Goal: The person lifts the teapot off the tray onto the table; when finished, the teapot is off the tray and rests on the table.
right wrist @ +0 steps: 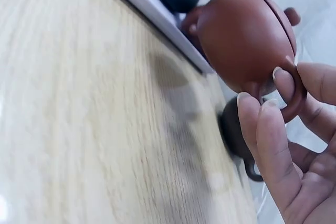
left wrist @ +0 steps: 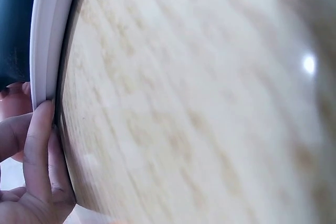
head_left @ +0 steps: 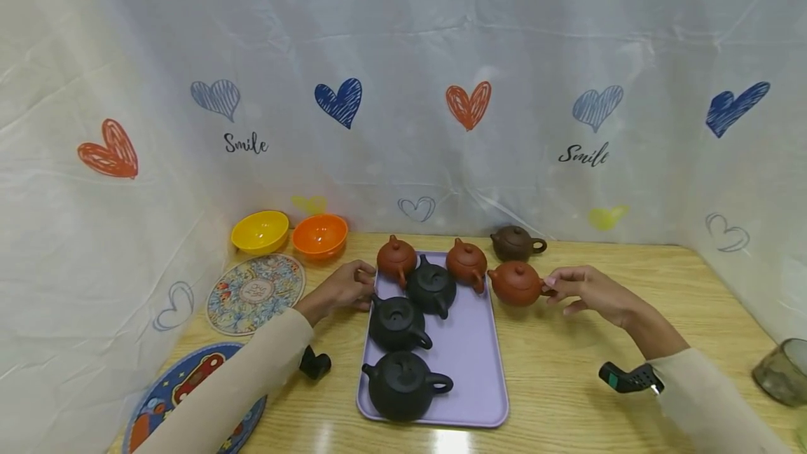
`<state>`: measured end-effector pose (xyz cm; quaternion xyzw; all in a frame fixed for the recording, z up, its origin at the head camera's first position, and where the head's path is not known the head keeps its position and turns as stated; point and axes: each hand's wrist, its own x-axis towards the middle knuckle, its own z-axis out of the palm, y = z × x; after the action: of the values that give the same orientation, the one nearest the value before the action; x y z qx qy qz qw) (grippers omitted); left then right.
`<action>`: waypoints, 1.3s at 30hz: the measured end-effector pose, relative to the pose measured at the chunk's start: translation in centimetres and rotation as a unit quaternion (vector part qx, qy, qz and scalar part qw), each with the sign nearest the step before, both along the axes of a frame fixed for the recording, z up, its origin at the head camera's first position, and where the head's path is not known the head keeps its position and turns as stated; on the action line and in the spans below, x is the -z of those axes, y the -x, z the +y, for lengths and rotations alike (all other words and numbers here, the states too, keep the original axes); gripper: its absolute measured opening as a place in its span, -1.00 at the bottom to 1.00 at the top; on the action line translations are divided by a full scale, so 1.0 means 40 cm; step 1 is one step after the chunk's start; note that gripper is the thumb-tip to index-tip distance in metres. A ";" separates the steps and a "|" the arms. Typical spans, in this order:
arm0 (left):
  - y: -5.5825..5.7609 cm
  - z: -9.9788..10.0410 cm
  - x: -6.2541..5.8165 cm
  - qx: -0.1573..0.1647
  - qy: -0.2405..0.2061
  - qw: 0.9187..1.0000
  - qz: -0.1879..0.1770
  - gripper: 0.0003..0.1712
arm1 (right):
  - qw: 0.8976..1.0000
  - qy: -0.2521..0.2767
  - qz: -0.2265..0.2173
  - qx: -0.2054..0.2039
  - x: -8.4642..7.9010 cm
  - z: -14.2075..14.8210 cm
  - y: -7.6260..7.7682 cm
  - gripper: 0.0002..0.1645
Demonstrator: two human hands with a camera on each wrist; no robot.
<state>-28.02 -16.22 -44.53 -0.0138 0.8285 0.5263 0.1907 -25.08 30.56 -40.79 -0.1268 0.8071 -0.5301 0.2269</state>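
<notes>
My right hand [head_left: 595, 293] pinches the loop handle of a reddish-brown teapot [head_left: 518, 284]. In the right wrist view this teapot [right wrist: 247, 38] is raised above the table, its shadow below. Its spout points left, close to the right rim of a lilac tray [head_left: 469, 370]. My left hand [head_left: 347, 284] touches the tray's left rim; in the left wrist view a fairly straight finger [left wrist: 39, 156] presses against it. On the tray sit several teapots: black ones, including a front one [head_left: 401, 387], and two reddish-brown ones [head_left: 397, 258] at the back corners.
A dark brown teapot [head_left: 513, 244] stands behind the held one. At the back left are a yellow bowl [head_left: 260, 231] and an orange bowl [head_left: 320, 235]. A patterned round mat [head_left: 236, 300] and a blue one [head_left: 157, 377] lie left. A glass [head_left: 782, 372] stands far right.
</notes>
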 end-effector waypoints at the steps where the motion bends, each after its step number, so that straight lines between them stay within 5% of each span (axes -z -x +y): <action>1: 0.001 0.001 0.000 0.000 0.000 1.000 0.000 -0.55 | 1.000 0.002 0.000 -0.002 0.000 0.003 0.005 -0.70; 21: 0.002 0.002 0.005 -0.002 0.000 1.000 0.000 -0.55 | 1.000 -0.006 -0.021 -0.001 0.050 0.043 0.098 -0.71; 39: 0.002 -0.004 0.006 0.005 -0.012 1.000 0.000 -0.54 | 0.999 -0.023 -0.043 -0.003 0.066 0.061 0.124 -0.71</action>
<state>-28.10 -16.38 -44.76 -0.0072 0.8223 0.5349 0.1939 -30.05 33.01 -43.42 -0.1012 0.8081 -0.5156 0.2662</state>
